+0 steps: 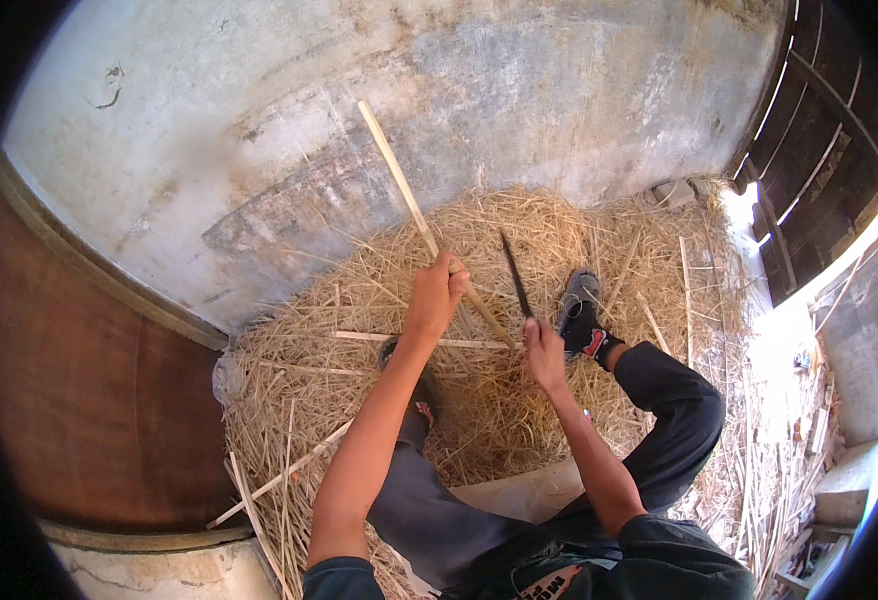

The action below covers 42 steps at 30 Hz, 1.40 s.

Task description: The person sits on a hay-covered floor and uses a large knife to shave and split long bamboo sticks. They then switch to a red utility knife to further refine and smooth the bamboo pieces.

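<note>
Grips one strip (397, 170) in the left hand (439, 290), with fingers and thumb closed firmly around it. Runs it through that fist on a slant, with the longer part reaching far and left toward the wall (259, 120) and the shorter part coming near and right, to an end just beside the right hand (544, 352). Holds one knife (516, 277) in the right hand, closed around its near end, with the dark blade pointing far and slightly left, apart from the strip. Rests two shoes on the straw (549, 215): a right shoe (581, 297) in plain view and a left shoe (389, 351) mostly hidden behind the left forearm (369, 430). Includes one loose strip (474, 344) lying crosswise under the grip, two crossed strips (299, 464) at near left, one upright-looking strip (686, 300) at right, and others too tangled to count. Meets a brown panel (89, 380) at left and dark slats (809, 130) at far right.
</note>
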Available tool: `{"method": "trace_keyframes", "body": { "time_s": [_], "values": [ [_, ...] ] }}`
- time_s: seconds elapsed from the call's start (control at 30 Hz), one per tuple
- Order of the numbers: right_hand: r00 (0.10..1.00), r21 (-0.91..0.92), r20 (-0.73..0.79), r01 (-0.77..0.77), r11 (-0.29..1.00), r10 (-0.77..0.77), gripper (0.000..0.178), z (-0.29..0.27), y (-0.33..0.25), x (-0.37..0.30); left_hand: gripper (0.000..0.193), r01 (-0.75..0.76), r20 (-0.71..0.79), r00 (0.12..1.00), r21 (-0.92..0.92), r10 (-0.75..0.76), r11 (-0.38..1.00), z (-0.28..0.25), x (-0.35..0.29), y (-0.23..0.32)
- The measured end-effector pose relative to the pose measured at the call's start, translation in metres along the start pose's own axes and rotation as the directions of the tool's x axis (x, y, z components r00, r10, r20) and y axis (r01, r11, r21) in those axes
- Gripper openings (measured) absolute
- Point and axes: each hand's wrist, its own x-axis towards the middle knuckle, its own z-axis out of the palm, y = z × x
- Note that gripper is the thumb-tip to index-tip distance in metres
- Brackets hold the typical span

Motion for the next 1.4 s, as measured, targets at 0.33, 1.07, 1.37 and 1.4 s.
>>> {"method": "trace_keyframes", "body": {
  "time_s": [0.33, 1.07, 1.37, 1.4],
  "values": [
    [0.961, -0.305, 0.064, -0.237, 0.922, 0.269, 0.047, 0.050, 0.106, -0.067, 0.019, -0.132, -0.100, 0.987, -0.098, 0.123, 0.986, 0.007, -0.001, -0.001],
    [0.872, -0.334, 0.235, -0.341, 0.879, 0.428, 0.056, 0.038, 0.150, -0.107, 0.019, 0.105, 0.068, 0.991, 0.136, -0.115, 0.985, -0.007, -0.006, 0.014],
    [0.954, 0.195, 0.056, -0.299, 0.934, 0.293, 0.030, 0.004, 0.131, -0.095, 0.010, 0.072, -0.040, 0.996, -0.202, -0.082, 0.977, -0.103, -0.051, 0.064],
    [0.943, 0.266, 0.079, -0.333, 0.905, 0.324, 0.032, 0.000, 0.100, -0.091, 0.009, 0.070, -0.111, 0.988, -0.310, -0.109, 0.948, -0.118, -0.068, 0.070]
  ]
}}
